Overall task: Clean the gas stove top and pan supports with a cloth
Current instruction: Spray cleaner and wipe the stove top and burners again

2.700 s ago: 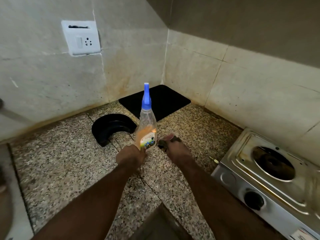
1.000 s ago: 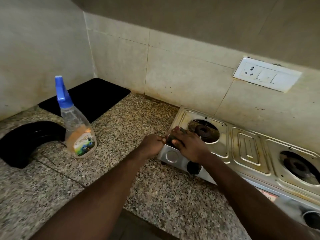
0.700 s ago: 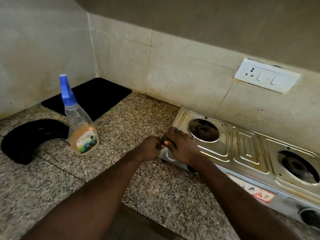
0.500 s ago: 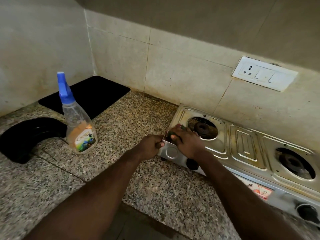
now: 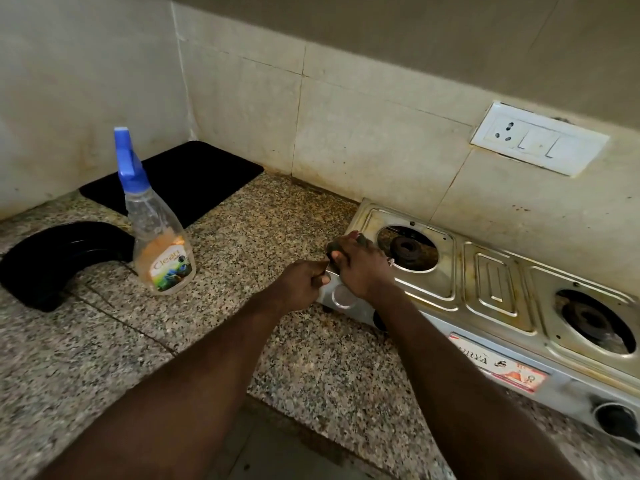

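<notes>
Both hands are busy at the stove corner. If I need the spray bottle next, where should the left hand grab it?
Probably the spray bottle around its clear narrow shoulder, just under the blue nozzle, above the wide labelled base. It stands upright on the counter, so come in level from its right, the open side facing the left hand; a black curved piece lies to its left.

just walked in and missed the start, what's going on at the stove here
A person is cleaning a steel gas stove on a granite counter. The right hand presses a small dark cloth onto the stove's left front corner, beside the left burner. The left hand is closed in a grip on that corner's edge. No pan supports sit on either burner. A spray bottle stands upright on the counter to the left, untouched.
</notes>
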